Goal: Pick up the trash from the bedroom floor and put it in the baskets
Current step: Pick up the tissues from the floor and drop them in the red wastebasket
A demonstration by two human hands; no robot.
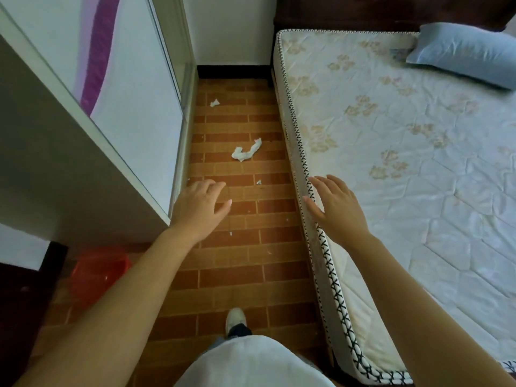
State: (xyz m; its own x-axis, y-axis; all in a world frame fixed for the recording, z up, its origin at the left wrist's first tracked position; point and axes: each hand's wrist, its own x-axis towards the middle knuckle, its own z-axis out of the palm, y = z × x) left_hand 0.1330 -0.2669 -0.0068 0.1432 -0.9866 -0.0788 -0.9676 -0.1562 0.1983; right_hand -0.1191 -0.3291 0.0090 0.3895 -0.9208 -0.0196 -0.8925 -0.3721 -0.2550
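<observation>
Head view: I see both hands, left (pixel 199 206) and right (pixel 333 208), spread and holding nothing; crumpled tissue (pixel 246 150) and a smaller scrap (pixel 214 102) lie on the floor (pixel 251 261), red basket (pixel 97 272) behind-left, so collecting looks barely begun.

Red basket (pixel 97 272) half hidden behind the left forearm, blurred; pillow (pixel 463 53) cut by the right edge.

Both my arms reach forward and down, my left hand (pixel 199 203) loosely spread with fingers relaxed, my right hand (pixel 336 209) flat, fingers straight, both holding nothing.
</observation>
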